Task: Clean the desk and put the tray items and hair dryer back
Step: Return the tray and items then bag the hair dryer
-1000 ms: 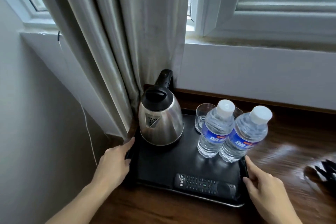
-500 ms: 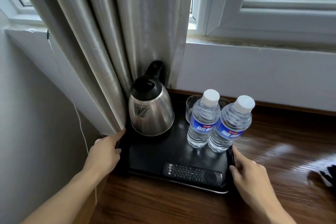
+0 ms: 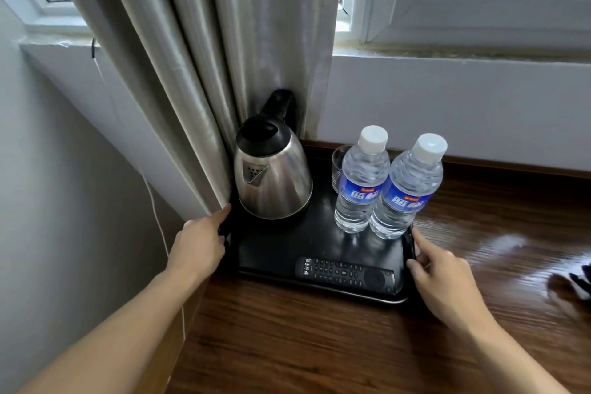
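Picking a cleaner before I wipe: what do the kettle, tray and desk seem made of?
The kettle body looks like brushed stainless steel: silvery with soft reflections. Its lid and handle look like black plastic. The tray is smooth, black and semi-gloss; plastic or lacquered, can't tell. The desk shows dark wood grain under a glossy coat with bright glare; veneer or solid is unclear.

One wide-angle camera, worn on the head, looks forward and steeply down from close above the desk (image 3: 287,345), tray (image 3: 271,253) centred, wall (image 3: 447,112) far.
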Action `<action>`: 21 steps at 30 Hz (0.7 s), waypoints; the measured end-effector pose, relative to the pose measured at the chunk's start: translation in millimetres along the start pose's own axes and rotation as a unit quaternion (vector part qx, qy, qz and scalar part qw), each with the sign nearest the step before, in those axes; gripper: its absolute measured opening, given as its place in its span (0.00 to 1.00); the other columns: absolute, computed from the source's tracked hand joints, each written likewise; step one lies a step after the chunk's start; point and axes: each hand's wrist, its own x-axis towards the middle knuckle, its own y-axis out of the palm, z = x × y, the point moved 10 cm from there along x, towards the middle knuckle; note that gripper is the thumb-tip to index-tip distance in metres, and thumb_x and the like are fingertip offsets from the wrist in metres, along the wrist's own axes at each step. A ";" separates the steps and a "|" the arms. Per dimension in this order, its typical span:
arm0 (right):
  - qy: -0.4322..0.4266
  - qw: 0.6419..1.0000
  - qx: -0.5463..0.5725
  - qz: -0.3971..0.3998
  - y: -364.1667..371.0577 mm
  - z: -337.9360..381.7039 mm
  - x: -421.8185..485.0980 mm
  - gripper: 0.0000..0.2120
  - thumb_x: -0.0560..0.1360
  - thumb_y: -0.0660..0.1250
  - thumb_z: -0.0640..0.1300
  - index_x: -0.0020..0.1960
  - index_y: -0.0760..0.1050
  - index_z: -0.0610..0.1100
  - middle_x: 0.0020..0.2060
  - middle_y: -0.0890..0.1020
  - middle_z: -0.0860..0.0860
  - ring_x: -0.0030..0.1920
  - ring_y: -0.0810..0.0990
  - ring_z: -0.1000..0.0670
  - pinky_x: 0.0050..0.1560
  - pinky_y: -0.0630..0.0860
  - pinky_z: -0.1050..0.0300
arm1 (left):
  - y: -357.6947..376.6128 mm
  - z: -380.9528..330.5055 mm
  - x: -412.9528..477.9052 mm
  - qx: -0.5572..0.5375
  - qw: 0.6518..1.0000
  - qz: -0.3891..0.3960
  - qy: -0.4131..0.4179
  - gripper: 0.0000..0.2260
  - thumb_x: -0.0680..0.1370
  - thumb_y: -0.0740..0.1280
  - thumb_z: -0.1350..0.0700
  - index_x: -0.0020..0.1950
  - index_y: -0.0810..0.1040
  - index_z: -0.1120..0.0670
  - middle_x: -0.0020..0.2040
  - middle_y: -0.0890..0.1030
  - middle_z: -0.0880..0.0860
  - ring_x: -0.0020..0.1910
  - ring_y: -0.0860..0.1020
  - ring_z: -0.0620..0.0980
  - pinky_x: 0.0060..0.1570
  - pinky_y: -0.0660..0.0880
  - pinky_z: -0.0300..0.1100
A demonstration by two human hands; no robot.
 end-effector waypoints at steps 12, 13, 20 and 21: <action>0.004 0.998 0.052 -0.030 -9.9 -4.3 -17.6 0.31 0.75 0.70 0.40 0.73 0.69 0.61 0.32 0.82 0.52 0.39 0.81 0.46 0.46 0.74 0.50 | -14.4 -23.7 -37.1 0.001 0.998 -0.060 0.031 0.27 0.79 0.69 0.51 0.78 0.67 0.45 0.68 0.72 0.57 0.68 0.71 0.60 0.61 0.75 0.56; 0.010 0.998 0.052 -0.026 -10.5 -4.0 -19.6 0.29 0.75 0.69 0.41 0.72 0.71 0.60 0.32 0.81 0.52 0.39 0.81 0.46 0.46 0.74 0.49 | -13.0 -27.7 -43.6 0.002 0.998 -0.059 0.032 0.27 0.79 0.69 0.49 0.78 0.67 0.46 0.69 0.72 0.58 0.69 0.70 0.60 0.63 0.74 0.56; 0.059 0.998 -0.004 0.035 -12.3 11.3 -43.3 0.28 0.77 0.66 0.48 0.75 0.63 0.58 0.59 0.81 0.48 0.59 0.78 0.39 0.53 0.76 0.45 | 6.7 -59.1 -87.1 0.035 0.997 0.004 0.068 0.25 0.81 0.63 0.42 0.76 0.71 0.49 0.74 0.71 0.58 0.75 0.66 0.57 0.72 0.67 0.53; 0.069 0.996 -0.025 0.047 -14.2 12.7 -46.4 0.28 0.77 0.65 0.49 0.75 0.62 0.58 0.63 0.79 0.47 0.62 0.77 0.39 0.55 0.75 0.45 | 9.5 -61.1 -92.0 0.042 0.997 0.021 0.061 0.25 0.82 0.60 0.40 0.76 0.70 0.49 0.75 0.70 0.58 0.76 0.66 0.56 0.73 0.66 0.52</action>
